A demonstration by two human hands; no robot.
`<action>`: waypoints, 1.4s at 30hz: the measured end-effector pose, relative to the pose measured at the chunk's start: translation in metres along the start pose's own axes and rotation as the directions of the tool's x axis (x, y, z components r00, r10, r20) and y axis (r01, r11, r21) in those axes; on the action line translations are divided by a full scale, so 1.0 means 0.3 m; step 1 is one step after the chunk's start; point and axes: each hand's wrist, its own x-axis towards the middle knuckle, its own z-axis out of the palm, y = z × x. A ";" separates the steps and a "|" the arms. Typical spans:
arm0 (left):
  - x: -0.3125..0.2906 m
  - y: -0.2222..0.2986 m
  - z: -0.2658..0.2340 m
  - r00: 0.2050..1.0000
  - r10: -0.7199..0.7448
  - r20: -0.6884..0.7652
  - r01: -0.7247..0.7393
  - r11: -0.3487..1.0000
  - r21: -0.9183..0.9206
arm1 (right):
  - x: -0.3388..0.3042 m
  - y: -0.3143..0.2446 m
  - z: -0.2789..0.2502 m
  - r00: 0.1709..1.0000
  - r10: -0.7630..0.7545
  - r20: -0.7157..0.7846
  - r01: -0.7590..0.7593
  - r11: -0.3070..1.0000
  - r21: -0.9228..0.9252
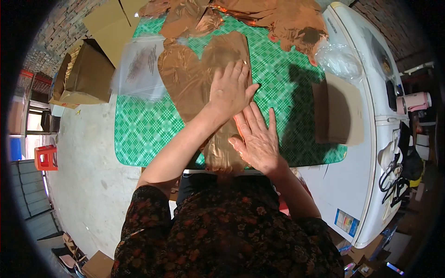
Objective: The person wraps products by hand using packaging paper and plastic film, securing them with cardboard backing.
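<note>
A flat, copper-coloured foil piece (183, 69), shaped like an uninflated foil balloon, lies lengthwise on the green checked tabletop (148, 125). Its near end reaches the table's front edge, and its surface is creased and shiny. My left hand (229, 88) rests palm down on its upper part, fingers stretched out and pointing away from me. Lower and to the right, my right hand (259, 141) is laid along the foil's right edge with the fingers straight and the thumb on the foil. Neither hand grasps anything.
More copper foil pieces (296, 21) are heaped along the far edge. Clear plastic bags (141, 69) lie at the far left, another (338, 60) at the right. A brown cardboard piece (340, 111) sits by the white fridge (366, 185). Left stand a carton (88, 74) and a red stool (46, 157).
</note>
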 end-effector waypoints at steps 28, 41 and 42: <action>0.028 -0.043 0.126 0.993 -0.031 -0.110 0.033 0.999 0.019 | -0.256 -0.070 0.009 0.999 -0.052 -0.014 0.052 0.998 0.042; 0.029 -0.050 0.110 0.994 -0.041 -0.106 0.043 0.999 0.018 | -0.096 0.023 -0.140 0.956 -0.062 -0.288 0.164 0.925 0.344; 0.028 -0.047 0.103 0.994 -0.048 -0.100 0.049 0.999 0.006 | -0.038 0.047 -0.132 0.953 -0.068 -0.296 0.170 0.927 0.336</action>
